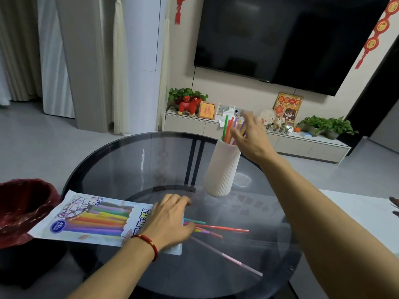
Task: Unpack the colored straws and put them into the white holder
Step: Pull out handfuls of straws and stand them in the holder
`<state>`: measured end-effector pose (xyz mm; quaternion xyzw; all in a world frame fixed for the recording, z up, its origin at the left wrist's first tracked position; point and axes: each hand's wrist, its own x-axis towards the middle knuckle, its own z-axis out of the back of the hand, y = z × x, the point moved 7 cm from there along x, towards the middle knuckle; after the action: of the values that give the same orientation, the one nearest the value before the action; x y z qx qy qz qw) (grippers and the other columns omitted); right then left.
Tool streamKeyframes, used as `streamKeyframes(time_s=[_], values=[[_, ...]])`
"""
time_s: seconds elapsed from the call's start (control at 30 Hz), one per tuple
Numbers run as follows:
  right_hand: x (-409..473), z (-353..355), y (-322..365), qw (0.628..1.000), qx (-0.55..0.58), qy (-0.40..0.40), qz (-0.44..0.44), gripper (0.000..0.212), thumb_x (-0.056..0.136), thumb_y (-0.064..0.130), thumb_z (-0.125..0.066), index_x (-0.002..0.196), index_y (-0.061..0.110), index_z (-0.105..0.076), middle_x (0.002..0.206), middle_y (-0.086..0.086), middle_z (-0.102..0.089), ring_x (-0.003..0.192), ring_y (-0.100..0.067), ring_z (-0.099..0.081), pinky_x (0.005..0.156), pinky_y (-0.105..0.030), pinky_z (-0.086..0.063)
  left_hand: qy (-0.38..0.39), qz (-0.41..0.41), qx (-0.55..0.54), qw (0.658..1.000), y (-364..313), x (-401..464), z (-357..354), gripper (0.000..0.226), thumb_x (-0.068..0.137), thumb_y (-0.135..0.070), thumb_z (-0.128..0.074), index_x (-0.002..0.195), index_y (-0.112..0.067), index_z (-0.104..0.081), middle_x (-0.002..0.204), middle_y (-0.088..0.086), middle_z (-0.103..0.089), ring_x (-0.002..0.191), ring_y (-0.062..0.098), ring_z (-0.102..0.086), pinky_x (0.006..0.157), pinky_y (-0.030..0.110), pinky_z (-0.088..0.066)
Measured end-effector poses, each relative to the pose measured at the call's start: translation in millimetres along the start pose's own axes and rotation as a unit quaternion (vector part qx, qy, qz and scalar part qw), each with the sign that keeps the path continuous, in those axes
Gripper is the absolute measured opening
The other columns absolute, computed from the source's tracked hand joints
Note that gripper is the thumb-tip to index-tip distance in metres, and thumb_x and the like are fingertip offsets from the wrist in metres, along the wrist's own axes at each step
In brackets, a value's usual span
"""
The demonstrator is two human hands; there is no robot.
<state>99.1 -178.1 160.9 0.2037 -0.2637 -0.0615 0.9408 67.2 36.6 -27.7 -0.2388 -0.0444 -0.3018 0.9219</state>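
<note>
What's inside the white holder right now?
Colored straws stand in the white holder, green and orange tops showing. The right hand covers the others.

The left hand point(170, 221) lies flat with palm down and fingers relaxed. The right hand point(250, 139) is raised, fingers spread and blurred.

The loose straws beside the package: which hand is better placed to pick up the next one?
The left hand, probably. It rests on the open end of the straw package, right beside the loose straws. The right hand is up at the white holder, farther from them.
</note>
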Motion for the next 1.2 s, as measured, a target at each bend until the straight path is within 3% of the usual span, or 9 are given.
streamKeyframes(time_s=[0.07,0.13,0.27,0.43,0.53,0.6,0.7,0.97,1.2], values=[[-6.8,-5.0,-0.5,0.999,0.005,0.034,0.025,0.068,0.107,0.032,-0.053,0.164,0.01,-0.022,0.171,-0.014,-0.023,0.156,-0.033,-0.027,0.126,-0.05,-0.025,0.053,-0.008,0.044,0.998,4.7,-3.1,-6.9,0.083,0.071,-0.077,-0.041,0.14,-0.029,-0.039,0.138,-0.002,-0.042,0.135,0.02,-0.032,0.112,0.044,-0.03],[-13.1,6.7,-1.9,0.998,0.014,-0.029,0.047,0.07,0.106,0.027,-0.053,0.166,0.015,-0.018,0.176,-0.01,-0.009,0.16,-0.029,-0.015,0.127,-0.048,-0.018,0.127,-0.008,0.102,0.987,13.0,-9.9,-20.1,0.108,0.064,-0.09,-0.037,0.152,-0.029,-0.021,0.156,0.005,-0.024,0.147,0.026,-0.011,0.12,0.055,-0.009],[-29.1,0.8,-3.4,0.991,-0.033,-0.027,0.125,0.076,0.101,0.027,-0.058,0.166,0.018,-0.019,0.175,-0.008,-0.011,0.16,-0.03,-0.017,0.125,-0.045,-0.02,0.187,-0.024,0.158,0.969,27.5,-19.9,-32.6,0.13,0.054,-0.1,-0.038,0.155,-0.03,0.006,0.166,0.005,0.003,0.151,0.023,0.013,0.117,0.059,0.014],[-36.9,2.2,3.2,0.992,-0.026,-0.053,0.113,0.059,0.1,0.017,-0.06,0.156,0.009,-0.041,0.166,-0.015,-0.037,0.153,-0.032,-0.033,0.124,-0.046,-0.029,0.21,-0.038,0.175,0.961,30.2,-21.3,-29.9,0.137,0.049,-0.101,-0.043,0.154,-0.032,0.012,0.166,0.004,0.002,0.152,0.023,0.009,0.116,0.062,0.014],[-83.3,-13.5,17.5,0.973,-0.055,-0.068,0.212,0.038,0.093,0.018,-0.063,0.13,0.011,-0.063,0.134,-0.013,-0.064,0.124,-0.032,-0.058,0.108,-0.046,-0.046,0.193,-0.054,0.169,0.965,27.4,-20.9,-23.0,0.137,0.048,-0.098,-0.049,0.154,-0.031,0.007,0.16,0.003,-0.017,0.15,0.024,-0.01,0.118,0.062,0.007],[-124.5,-62.5,12.8,0.968,-0.051,0.111,0.217,0.038,0.094,0.032,-0.064,0.128,0.016,-0.065,0.128,-0.007,-0.067,0.117,-0.026,-0.062,0.101,-0.047,-0.051,0.162,-0.064,0.156,0.972,22.6,-18.4,-17.7,0.136,0.05,-0.095,-0.052,0.155,-0.029,0.004,0.149,-0.002,-0.03,0.143,0.021,-0.023,0.12,0.058,0.004],[-183.2,-133.1,-8.7,0.914,-0.092,0.356,0.17,0.074,0.092,0.068,-0.056,0.15,0.022,-0.047,0.15,-0.002,-0.051,0.132,-0.021,-0.051,0.112,-0.044,-0.043,0.14,-0.073,0.139,0.978,17.3,-16.3,-13.7,0.133,0.053,-0.091,-0.052,0.155,-0.029,0.008,0.14,-0.005,-0.035,0.135,0.018,-0.032,0.122,0.053,-0.002],[-196.7,-161.5,-2.9,0.913,-0.194,0.272,0.232,0.041,0.11,0.05,-0.033,0.113,0.013,-0.05,0.11,-0.006,-0.055,0.094,-0.027,-0.053,0.079,-0.04,-0.043,0.105,-0.084,0.142,0.981,14.3,-17.6,-9.4,0.123,0.056,-0.086,-0.052,0.155,-0.032,-0.002,0.131,-0.009,-0.038,0.124,0.016,-0.039,0.117,0.047,-0.021],[-198.5,-136.7,-12.0,0.916,-0.158,0.298,0.217,0.022,0.112,0.036,-0.031,0.097,0.02,-0.032,0.095,-0.007,-0.055,0.074,-0.037,-0.058,0.061,-0.046,-0.044,0.153,-0.048,0.171,0.972,14.7,-19.5,-16.0,0.113,0.059,-0.079,-0.054,0.153,-0.041,-0.003,0.148,-0.001,-0.026,0.142,0.02,-0.022,0.118,0.064,0.001]])
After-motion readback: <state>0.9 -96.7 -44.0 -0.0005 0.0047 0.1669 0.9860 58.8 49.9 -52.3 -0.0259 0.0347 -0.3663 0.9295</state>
